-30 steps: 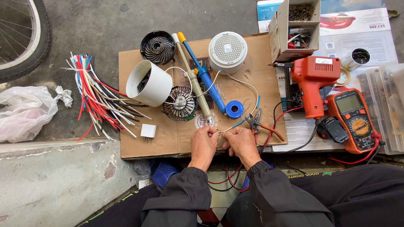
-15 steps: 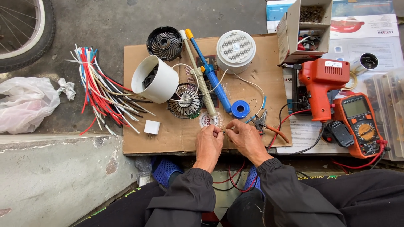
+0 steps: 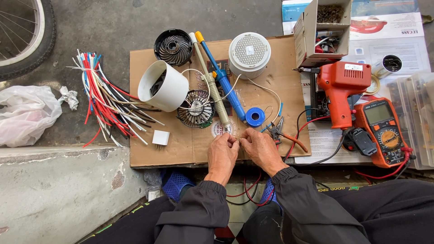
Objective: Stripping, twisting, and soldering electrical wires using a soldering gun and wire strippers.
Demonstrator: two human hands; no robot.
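Both my hands are together at the near edge of the cardboard sheet [image 3: 271,58] on the floor. Left hand [image 3: 222,152] and right hand [image 3: 258,147] have fingertips pinched together on something thin between them, looks like a fine wire [image 3: 238,134], too small to be sure. Knuckles nearly touching.

Just beyond my fingertips: small round tin [image 3: 220,128], with the tip of the beige soldering iron [image 3: 210,81] lying over it. Blue desoldering pump [image 3: 221,79] lies beside it on the right, ending near a blue solder reel [image 3: 254,116]. Small pliers with orange handles [image 3: 282,133] sit just right of my right hand.

Left of the iron: bare fan motor and blades [image 3: 195,108], white round housing [image 3: 162,86] on its side, black grille [image 3: 173,47] at the far edge. White round cover [image 3: 249,54] far centre. Small white adapter [image 3: 160,137] near left.

Bundle of red and white wire offcuts [image 3: 101,101] hangs off the left edge of the cardboard. To the right: orange soldering gun [image 3: 341,90], orange multimeter [image 3: 384,131], open cardboard box of parts [image 3: 323,31].
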